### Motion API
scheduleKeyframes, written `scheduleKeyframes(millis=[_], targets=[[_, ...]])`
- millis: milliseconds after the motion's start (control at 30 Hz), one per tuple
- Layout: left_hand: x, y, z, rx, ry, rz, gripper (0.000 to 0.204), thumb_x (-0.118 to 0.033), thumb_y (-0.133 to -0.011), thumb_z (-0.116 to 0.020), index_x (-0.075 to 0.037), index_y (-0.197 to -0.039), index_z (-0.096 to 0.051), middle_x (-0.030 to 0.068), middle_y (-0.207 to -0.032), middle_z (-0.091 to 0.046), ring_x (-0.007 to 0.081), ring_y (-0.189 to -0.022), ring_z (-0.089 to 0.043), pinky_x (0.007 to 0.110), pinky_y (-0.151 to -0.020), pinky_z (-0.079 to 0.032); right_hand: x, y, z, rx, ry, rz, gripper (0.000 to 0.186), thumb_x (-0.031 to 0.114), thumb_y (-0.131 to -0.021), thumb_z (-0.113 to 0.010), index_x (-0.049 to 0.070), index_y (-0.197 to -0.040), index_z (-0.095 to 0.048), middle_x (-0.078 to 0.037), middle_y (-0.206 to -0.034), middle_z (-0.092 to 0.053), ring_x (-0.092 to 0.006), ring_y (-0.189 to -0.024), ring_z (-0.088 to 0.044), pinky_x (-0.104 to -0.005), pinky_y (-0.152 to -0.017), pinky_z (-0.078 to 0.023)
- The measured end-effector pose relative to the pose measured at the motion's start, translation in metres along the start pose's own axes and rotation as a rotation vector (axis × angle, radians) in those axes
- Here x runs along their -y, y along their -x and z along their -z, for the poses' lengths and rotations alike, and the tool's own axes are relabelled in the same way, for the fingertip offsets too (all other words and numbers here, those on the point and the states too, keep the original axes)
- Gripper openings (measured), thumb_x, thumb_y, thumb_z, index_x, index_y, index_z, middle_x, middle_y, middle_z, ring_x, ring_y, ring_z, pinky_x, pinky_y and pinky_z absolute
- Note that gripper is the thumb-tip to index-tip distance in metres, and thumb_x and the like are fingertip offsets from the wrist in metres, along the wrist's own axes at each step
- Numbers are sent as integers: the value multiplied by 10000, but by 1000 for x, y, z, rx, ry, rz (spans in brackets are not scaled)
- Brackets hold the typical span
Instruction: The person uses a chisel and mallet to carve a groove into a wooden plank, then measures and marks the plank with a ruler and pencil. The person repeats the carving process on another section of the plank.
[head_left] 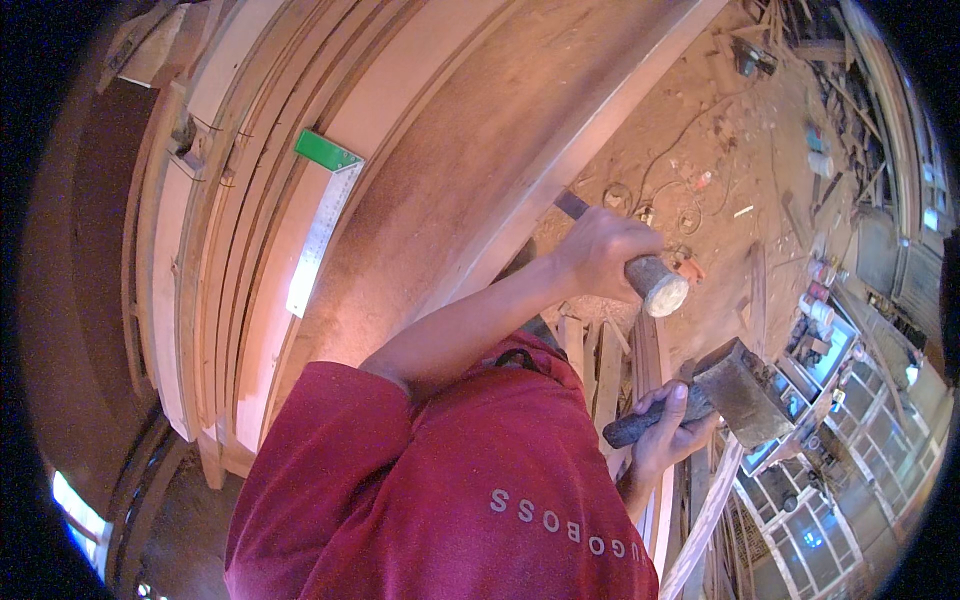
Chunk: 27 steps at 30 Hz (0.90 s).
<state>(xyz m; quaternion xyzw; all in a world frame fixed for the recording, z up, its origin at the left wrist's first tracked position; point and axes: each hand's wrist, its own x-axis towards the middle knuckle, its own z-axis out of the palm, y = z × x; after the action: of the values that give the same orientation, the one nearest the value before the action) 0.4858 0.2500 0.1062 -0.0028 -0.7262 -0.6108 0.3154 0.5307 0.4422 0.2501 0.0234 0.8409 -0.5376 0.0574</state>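
Observation:
My left hand (608, 250) is closed round a chisel (654, 284) with a round, worn wooden handle, its pale struck end pointing toward the lower right. The chisel's dark blade points up and left, its tip at the edge of a long wooden board (600, 125); whether it bites into the wood I cannot tell. Lower right, my right hand (672, 430) grips a mallet (742, 394) by its dark handle. The blocky brown mallet head is a short way from the chisel's struck end, apart from it.
A try square (325, 240) with a green stock and metal blade lies on stacked long timbers (250, 220) at left. Wood scraps, a cable and debris litter the dirt floor (720, 150) at right. A window grid (800, 530) shows at lower right.

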Motion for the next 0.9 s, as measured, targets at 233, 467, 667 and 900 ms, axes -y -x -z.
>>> scheduleKeyframes(millis=[233, 467, 667, 900], targets=[[-2, -7, -1, -58, -1, 14, 247, -241, -616, -770, -106, -675, -571, 86, -605, -570, 301, -559, -604, 419, -482, -436, 3, -4, -6, 20, 20, -46, 276, 115, -928, -619, 39, -1104, -420, -82, -720, -565, -170, -513, -553, -321, -461, -487], [2, -9, -3, -79, 8, 24, 258, -242, -614, -769, -101, -671, -560, 91, -605, -570, 303, -562, -607, 425, -483, -433, -1, -8, -5, 85, 38, -30, 286, 110, -936, -606, 34, -1143, -424, -82, -715, -563, -168, -507, -550, -314, -458, -479], [1, -9, -4, -87, -11, 51, 278, -253, -612, -776, -99, -666, -551, 96, -609, -573, 310, -575, -610, 433, -492, -435, 1, -8, -8, 88, 44, -30, 307, 115, -937, -605, 27, -1171, -425, -84, -713, -562, -166, -501, -548, -311, -450, -473], [2, -24, -6, -61, -119, 101, 294, -281, -614, -791, -100, -705, -578, 96, -643, -599, 318, -602, -627, 431, -514, -458, 3, -10, -11, 92, 18, -18, 312, 127, -937, -608, 15, -1159, -420, -91, -713, -570, -167, -494, -548, -305, -452, -473]])
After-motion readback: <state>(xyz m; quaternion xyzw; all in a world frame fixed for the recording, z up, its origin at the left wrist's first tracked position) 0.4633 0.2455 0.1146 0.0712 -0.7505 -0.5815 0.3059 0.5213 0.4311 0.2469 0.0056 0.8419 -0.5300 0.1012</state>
